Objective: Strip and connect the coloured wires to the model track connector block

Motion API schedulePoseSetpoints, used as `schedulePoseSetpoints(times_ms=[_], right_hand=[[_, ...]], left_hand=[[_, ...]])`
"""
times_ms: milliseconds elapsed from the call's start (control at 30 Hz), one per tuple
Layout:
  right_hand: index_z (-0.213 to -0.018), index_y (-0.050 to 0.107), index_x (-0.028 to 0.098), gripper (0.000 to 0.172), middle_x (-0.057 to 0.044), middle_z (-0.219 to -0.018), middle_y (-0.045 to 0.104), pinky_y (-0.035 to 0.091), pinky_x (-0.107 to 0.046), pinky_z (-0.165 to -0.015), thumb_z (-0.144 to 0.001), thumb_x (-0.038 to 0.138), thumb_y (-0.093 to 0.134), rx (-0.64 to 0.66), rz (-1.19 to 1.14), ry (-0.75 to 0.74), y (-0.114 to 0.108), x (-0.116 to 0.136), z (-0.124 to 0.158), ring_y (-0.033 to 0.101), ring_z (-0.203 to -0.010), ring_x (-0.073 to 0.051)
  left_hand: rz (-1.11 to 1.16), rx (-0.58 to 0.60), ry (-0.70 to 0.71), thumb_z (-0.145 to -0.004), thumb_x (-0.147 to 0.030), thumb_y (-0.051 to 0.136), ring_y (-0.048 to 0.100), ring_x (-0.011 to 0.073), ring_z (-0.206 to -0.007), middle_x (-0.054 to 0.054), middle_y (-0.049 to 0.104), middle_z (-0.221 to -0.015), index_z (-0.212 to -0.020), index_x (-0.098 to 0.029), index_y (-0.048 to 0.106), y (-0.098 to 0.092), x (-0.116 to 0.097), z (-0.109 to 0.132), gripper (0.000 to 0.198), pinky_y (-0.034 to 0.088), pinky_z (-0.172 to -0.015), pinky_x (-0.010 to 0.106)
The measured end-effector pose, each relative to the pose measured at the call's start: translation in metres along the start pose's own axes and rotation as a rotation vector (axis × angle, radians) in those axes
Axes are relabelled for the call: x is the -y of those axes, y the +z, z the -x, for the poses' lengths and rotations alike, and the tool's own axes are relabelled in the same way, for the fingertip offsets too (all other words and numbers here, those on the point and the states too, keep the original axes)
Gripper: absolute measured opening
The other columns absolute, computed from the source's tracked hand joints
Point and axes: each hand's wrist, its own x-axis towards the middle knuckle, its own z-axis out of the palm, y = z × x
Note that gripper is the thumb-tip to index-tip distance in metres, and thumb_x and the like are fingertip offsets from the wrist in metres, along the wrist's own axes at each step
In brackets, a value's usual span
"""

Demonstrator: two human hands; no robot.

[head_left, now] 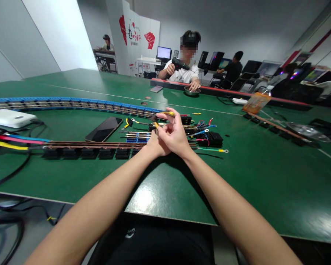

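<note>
Above the middle of the work, my right hand (176, 136) has its thumb and fingers closed on a small yellow-and-black tool-like piece (168, 113); yellow shows at the thumb tip and along the fingers. My left hand (157, 142) lies close against it, partly behind, its fingers mostly hidden. Under both hands runs a long track section with brown rails and black blocks (91, 145). Just beyond are shorter blue rail pieces (138, 136) and black connectors (212, 138) with coloured wires. A green-yellow wire with a ring terminal (213, 149) sticks out to the right.
A curved blue track (71, 102) crosses the left of the green table (264, 176). Around it are a phone (105, 129) and a white box (11, 118). Opposite, a person (186, 70) holds a drill (179, 63) near a metal bowl (192, 92). An orange bottle (256, 101) stands right.
</note>
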Motion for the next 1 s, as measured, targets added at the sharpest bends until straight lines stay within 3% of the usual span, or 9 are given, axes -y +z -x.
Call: schedulePoseSetpoints(times_ms=[167, 300, 433, 567, 733, 1000], right_hand=[[-0.147, 0.021, 0.031, 0.078, -0.013, -0.139, 0.055, 0.045, -0.026, -0.044, -0.082, 0.025, 0.064, -0.16, 0.1, -0.031, -0.038, 0.01, 0.018, 0.051, -0.054, -0.008], [-0.146, 0.028, 0.031, 0.083, -0.011, -0.132, 0.059, 0.041, -0.024, -0.039, -0.076, 0.024, 0.071, -0.28, 0.246, -0.177, -0.078, 0.008, 0.037, 0.051, -0.053, -0.008], [-0.134, 0.045, 0.029, 0.063, -0.004, -0.102, 0.069, 0.034, -0.021, -0.036, -0.076, 0.017, 0.067, -0.497, 0.345, -0.264, -0.108, 0.012, 0.05, 0.045, -0.044, -0.006], [-0.121, 0.056, 0.022, 0.044, -0.003, -0.089, 0.067, 0.042, -0.021, -0.042, -0.077, 0.015, 0.06, -0.679, 0.267, -0.202, -0.121, 0.02, 0.049, 0.062, -0.06, -0.012], [-0.108, 0.061, 0.02, 0.038, -0.001, -0.077, 0.065, 0.053, -0.025, -0.051, -0.071, 0.015, 0.053, -0.638, 0.123, -0.07, -0.12, 0.017, 0.046, 0.067, -0.069, -0.016], [-0.106, 0.063, 0.02, 0.037, 0.001, -0.073, 0.066, 0.052, -0.025, -0.052, -0.071, 0.013, 0.053, -0.528, 0.101, -0.056, -0.112, 0.024, 0.05, 0.067, -0.064, -0.015]], left_hand=[[-0.09, 0.09, -0.051, -0.095, -0.048, 0.044, 0.026, 0.0462, -0.146, 0.019, 0.034, -0.159, -0.149, -0.015, 0.04, -0.003, -0.004, 0.002, 0.064, 0.032, -0.113, 0.056], [-0.087, 0.048, -0.062, -0.097, -0.062, 0.031, 0.026, 0.0468, -0.146, 0.02, 0.034, -0.159, -0.149, -0.012, 0.041, -0.001, -0.006, 0.002, 0.072, 0.034, -0.111, 0.057], [-0.085, 0.041, -0.061, -0.097, -0.064, 0.029, 0.026, 0.0459, -0.146, 0.019, 0.037, -0.158, -0.15, -0.013, 0.04, 0.001, -0.005, 0.001, 0.075, 0.035, -0.111, 0.057], [-0.082, 0.037, -0.046, -0.097, -0.064, 0.03, 0.03, 0.0449, -0.144, 0.02, 0.038, -0.156, -0.148, -0.012, 0.042, 0.0, -0.004, 0.001, 0.074, 0.037, -0.109, 0.056], [-0.093, 0.028, -0.041, -0.097, -0.062, 0.03, 0.032, 0.0428, -0.143, 0.02, 0.038, -0.156, -0.149, -0.013, 0.041, -0.001, -0.004, 0.001, 0.073, 0.038, -0.108, 0.054], [-0.087, 0.018, -0.033, -0.097, -0.062, 0.031, 0.032, 0.0438, -0.143, 0.02, 0.039, -0.155, -0.149, -0.013, 0.042, 0.0, -0.004, 0.001, 0.072, 0.038, -0.108, 0.056]])
